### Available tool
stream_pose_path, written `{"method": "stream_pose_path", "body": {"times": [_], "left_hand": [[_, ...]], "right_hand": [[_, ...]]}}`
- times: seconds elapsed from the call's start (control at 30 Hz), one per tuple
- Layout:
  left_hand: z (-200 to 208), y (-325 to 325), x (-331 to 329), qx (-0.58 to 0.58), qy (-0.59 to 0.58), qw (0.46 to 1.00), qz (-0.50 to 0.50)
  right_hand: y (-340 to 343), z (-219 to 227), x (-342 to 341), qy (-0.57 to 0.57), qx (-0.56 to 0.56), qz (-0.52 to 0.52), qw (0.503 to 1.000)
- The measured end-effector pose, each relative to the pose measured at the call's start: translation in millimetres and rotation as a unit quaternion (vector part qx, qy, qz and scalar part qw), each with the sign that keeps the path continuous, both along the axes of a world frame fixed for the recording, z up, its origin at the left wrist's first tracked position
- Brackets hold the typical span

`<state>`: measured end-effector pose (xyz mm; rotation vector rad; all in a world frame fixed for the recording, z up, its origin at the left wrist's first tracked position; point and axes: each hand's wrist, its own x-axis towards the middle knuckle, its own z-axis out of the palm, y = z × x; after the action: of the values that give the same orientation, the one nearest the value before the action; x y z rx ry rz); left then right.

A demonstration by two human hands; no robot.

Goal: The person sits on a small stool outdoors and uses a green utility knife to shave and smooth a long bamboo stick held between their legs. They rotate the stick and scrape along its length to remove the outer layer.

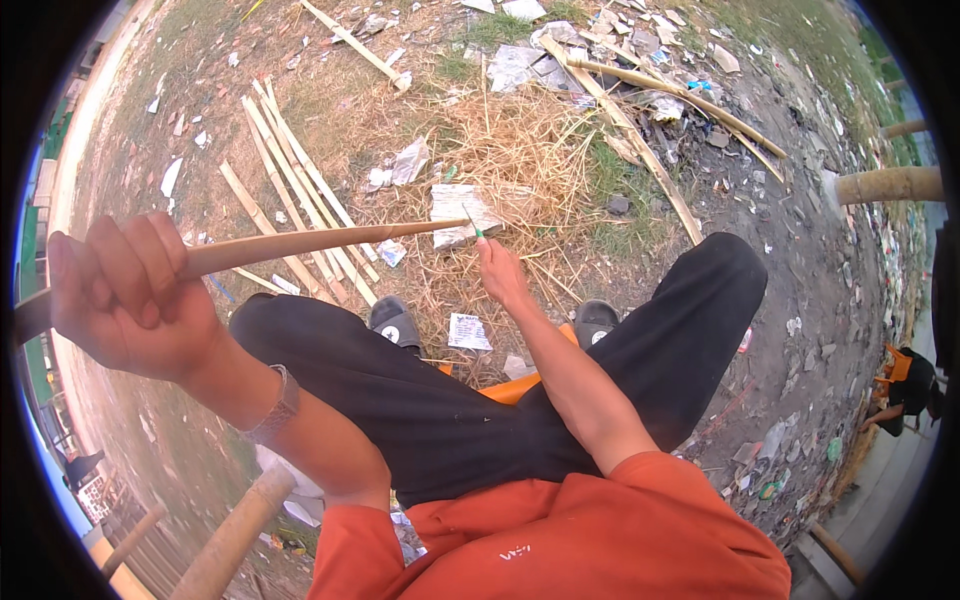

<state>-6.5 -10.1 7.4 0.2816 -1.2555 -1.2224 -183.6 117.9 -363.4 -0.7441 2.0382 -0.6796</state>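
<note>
My left hand [130,295] is raised at the left, its fingers wrapped round a long bamboo strip [310,241]. The strip narrows toward its far end, which reaches over a pale, weathered block [460,198] on the ground between my feet. My right hand [500,270] is closed on the green handle of a small knife [479,234]. The thin blade points up and away, close beside the strip's tip; whether it touches the strip I cannot tell. Dry straw-like shavings [530,140] lie heaped around the block.
Several split bamboo strips [300,180] lie on the ground at the left. Longer bamboo pieces [630,125] rest among litter at the far right. Bamboo poles [235,525] stand at lower left, another pole [890,186] at right. A person [908,390] in dark clothes bends at the right edge.
</note>
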Motion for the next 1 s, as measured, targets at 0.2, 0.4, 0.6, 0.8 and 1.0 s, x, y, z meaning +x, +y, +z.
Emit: {"method": "stream_pose_path", "body": {"times": [0.2,0.4,0.6,0.8,1.0], "left_hand": [[-1.1,-2.9,8.8,-0.005,-0.003,0.998,-0.061],[-3.3,-4.8,13.0,0.012,-0.008,0.999,0.029],[0.6,-10.9,-1.6,0.064,-0.004,0.979,0.193],[4.5,-10.1,-11.3,0.080,-0.003,0.942,0.326],[4.0,-8.2,-23.4,0.073,0.019,0.915,0.396]], "right_hand": [[9.0,-14.9,3.1,0.078,0.081,-0.007,0.994],[10.3,-20.5,7.2,0.157,0.074,0.062,0.983],[-14.2,7.4,4.4,0.073,-0.033,-0.025,0.996],[-46.4,104.8,21.9,-0.060,-0.102,0.073,0.990],[-38.2,171.5,36.2,-0.087,-0.104,0.130,0.982]]}}
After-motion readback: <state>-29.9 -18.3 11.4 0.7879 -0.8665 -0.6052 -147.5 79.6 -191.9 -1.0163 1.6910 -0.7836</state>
